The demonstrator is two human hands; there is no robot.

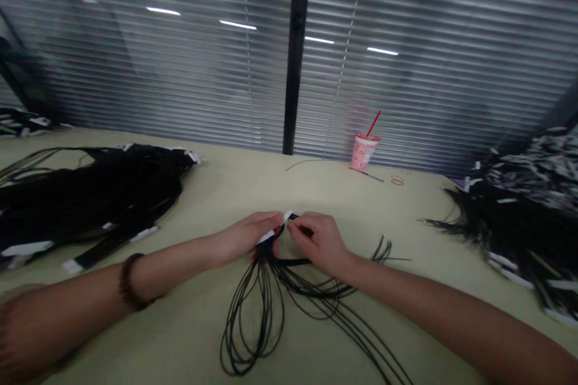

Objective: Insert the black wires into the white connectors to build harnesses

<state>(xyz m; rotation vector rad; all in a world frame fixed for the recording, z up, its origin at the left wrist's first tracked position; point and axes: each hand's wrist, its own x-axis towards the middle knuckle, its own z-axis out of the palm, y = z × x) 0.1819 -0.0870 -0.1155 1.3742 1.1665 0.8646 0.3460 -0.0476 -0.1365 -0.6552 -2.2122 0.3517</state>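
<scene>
A bundle of thin black cables (264, 313) lies looped on the pale table in front of me, its loose strands running to the lower right. My left hand (257, 231) grips the gathered top of the bundle, beside a white strip (266, 236). Close on its right, my right hand (318, 240) has its fingers pinched together near the white end of a black band (289, 215). What exactly sits between the right fingertips is too small to make out. Some cable ends (383, 249) stick out beyond my right wrist.
A big pile of black cables (99, 186) covers the table's left side. More cables (524, 222) are heaped at the right. At the back stand a pink cup (362, 151) with a red straw, a thin dark tool (368, 175) and rubber bands (397, 180), before a window with blinds.
</scene>
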